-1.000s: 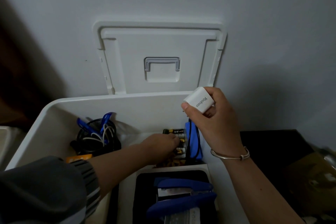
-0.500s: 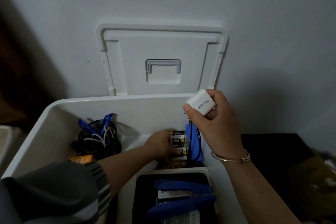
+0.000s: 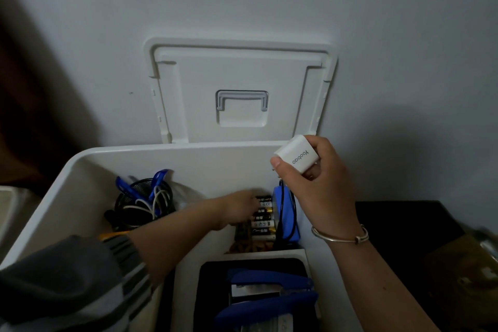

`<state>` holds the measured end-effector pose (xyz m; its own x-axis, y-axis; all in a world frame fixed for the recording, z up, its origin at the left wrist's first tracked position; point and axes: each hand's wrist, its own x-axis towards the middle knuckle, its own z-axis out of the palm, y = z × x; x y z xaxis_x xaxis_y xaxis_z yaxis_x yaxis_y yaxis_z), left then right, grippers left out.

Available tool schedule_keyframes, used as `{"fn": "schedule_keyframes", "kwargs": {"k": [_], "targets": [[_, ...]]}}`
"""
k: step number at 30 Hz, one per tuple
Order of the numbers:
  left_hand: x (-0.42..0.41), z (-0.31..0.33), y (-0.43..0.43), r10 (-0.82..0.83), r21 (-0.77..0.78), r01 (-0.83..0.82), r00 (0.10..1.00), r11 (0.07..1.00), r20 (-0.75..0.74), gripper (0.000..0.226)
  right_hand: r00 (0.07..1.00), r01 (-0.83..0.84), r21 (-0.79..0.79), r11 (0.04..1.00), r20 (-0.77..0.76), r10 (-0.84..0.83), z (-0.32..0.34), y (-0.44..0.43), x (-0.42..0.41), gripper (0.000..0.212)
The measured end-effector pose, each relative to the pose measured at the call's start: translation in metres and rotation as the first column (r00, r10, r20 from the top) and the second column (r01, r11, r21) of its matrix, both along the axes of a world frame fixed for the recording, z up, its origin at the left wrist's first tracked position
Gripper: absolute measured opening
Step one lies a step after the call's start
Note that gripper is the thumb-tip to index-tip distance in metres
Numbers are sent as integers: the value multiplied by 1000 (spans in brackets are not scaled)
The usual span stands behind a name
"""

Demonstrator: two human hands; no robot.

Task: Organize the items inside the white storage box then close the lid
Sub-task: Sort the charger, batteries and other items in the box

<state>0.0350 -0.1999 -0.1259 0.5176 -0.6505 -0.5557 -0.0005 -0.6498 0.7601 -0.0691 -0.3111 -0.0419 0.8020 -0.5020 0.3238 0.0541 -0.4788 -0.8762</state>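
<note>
The white storage box (image 3: 161, 149) stands open below me, and its lid (image 3: 242, 75) leans upright on the wall behind it. My right hand (image 3: 320, 188) holds a white charger cube (image 3: 295, 158) above the box's back right corner. My left hand (image 3: 237, 210) reaches deep into the box, its fingertips touching the left ends of a row of batteries (image 3: 264, 221). A blue item wrapped with black cable (image 3: 287, 219) stands right of the batteries. A black mesh cup with blue pens and white cables (image 3: 142, 202) sits at the back left.
A blue stapler (image 3: 269, 296) lies in a black-lined white tray (image 3: 296, 253) at the box's near side. An orange object (image 3: 110, 236) shows beside my left sleeve. A dark surface (image 3: 404, 224) with a brown object (image 3: 463, 272) lies right of the box.
My left hand has slid left off the batteries, uncovering more of the row. My right hand has kept the charger in about the same place above the box.
</note>
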Motion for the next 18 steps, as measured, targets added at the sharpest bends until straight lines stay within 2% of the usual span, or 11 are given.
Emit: {"fn": "schedule_keyframes", "kwargs": {"k": [1, 3, 4, 6, 8, 10, 15, 18], "targets": [[3, 3, 3, 27, -15, -28, 998, 999, -60, 24, 1000, -5, 0, 1000, -3, 5, 0, 0, 0, 47], [9, 5, 6, 30, -25, -31, 998, 999, -54, 39, 1000, -10, 2, 1000, -8, 10, 0, 0, 1, 47], [9, 5, 5, 6, -16, -6, 1000, 1000, 8, 48, 1000, -9, 1, 1000, -10, 9, 0, 0, 1, 48], [8, 1, -2, -89, 29, 84, 965, 996, 248, 54, 1000, 1, -13, 1000, -14, -1, -1, -1, 1, 49], [5, -4, -10, -154, 52, 149, 838, 987, 524, 46, 1000, 11, -24, 1000, -11, -11, -2, -1, 1, 50], [2, -10, -13, -170, 42, 190, 726, 981, 667, 42, 1000, 11, -33, 999, -5, -11, -2, -1, 1, 49], [-1, -30, 4, -250, 157, 226, 479, 961, 842, 39, 1000, -10, -8, 1000, -6, 10, -2, -2, 1, 49], [2, -39, 12, -266, 187, 229, 391, 955, 881, 28, 1000, -15, -6, 1000, -7, 15, -2, -1, 1, 51]]}}
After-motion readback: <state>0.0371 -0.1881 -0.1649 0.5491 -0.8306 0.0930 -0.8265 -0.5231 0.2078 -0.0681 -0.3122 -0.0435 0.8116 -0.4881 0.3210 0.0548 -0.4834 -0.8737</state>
